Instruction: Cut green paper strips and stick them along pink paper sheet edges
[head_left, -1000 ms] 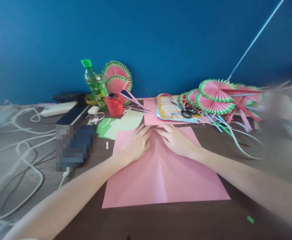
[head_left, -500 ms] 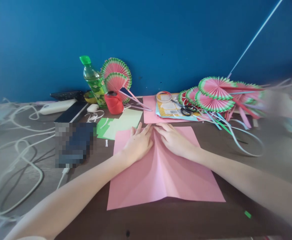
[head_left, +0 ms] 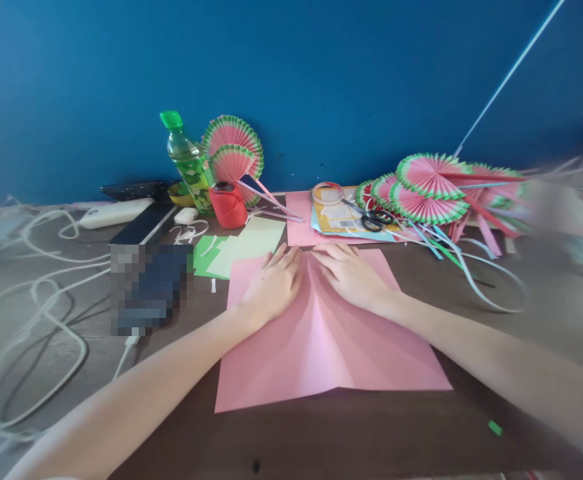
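Note:
A sheet of pink paper (head_left: 321,353) lies on the dark table, with a raised crease running down its middle toward me. My left hand (head_left: 275,283) rests flat on the sheet's far left part, fingers stretched toward the far edge. On the other side of the crease, my right hand (head_left: 348,277) lies flat in the same way, fingers extended and pressing the paper. Between the two hands the fold stands up a little, widest at the near edge. Neither hand grips anything.
Behind the sheet are green paper pieces (head_left: 251,243), a red roll (head_left: 228,207), a green-capped bottle (head_left: 187,157) and scissors (head_left: 375,220). Pleated paper fans (head_left: 428,187) pile up at right. A phone-like pixelated object (head_left: 154,290) and white cables (head_left: 78,340) lie at left.
Both hands have spread slightly apart from the crease, still flat on the paper. The sheet's near edge has shifted a little away from me.

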{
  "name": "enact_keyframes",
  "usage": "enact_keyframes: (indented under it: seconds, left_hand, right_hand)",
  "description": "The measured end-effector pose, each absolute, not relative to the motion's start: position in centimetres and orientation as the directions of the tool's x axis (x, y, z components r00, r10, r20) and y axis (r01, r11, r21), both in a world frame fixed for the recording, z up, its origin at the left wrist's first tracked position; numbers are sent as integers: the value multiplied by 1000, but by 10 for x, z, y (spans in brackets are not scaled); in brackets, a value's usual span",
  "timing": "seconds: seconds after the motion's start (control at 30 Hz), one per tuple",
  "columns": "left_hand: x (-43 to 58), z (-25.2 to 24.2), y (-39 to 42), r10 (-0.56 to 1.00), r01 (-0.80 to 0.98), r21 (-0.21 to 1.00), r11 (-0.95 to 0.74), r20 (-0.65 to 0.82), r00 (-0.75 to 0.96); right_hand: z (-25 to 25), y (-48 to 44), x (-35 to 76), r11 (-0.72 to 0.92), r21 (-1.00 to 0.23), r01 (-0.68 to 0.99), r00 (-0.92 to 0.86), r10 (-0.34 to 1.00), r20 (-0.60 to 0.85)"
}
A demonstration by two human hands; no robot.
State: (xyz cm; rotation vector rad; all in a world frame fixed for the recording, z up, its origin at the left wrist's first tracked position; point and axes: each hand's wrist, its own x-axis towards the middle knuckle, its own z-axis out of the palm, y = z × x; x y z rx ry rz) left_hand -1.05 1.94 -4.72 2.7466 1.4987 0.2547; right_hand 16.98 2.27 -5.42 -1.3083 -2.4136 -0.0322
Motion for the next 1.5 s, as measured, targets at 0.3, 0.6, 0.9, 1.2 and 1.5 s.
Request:
enact_keyframes:
  seconds: [0.3,0.6,0.9,1.2,1.5]
  left_hand:
    - [-11,-49,19,838,830,112,-546,101,537]
    - [-11,-47,13,858,854,88,-513,43,512]
    - [-10,-47,8,876,872,82,-483,38,481]
    - [-10,-48,8,873,870,70,-488,46,486]
    - [-15,-50,9,871,869,57,-492,42,490]
  right_hand:
    - [-62,20,170,533,-178,827,-475,833,284]
    - [-62,14,166,470,-157,869,-443,879,178]
    - [-61,10,163,416,-134,900,-396,905,154]
    - [-61,10,163,415,-152,897,-395,907,145]
    - [-62,11,164,419,-160,894,-400,906,141]
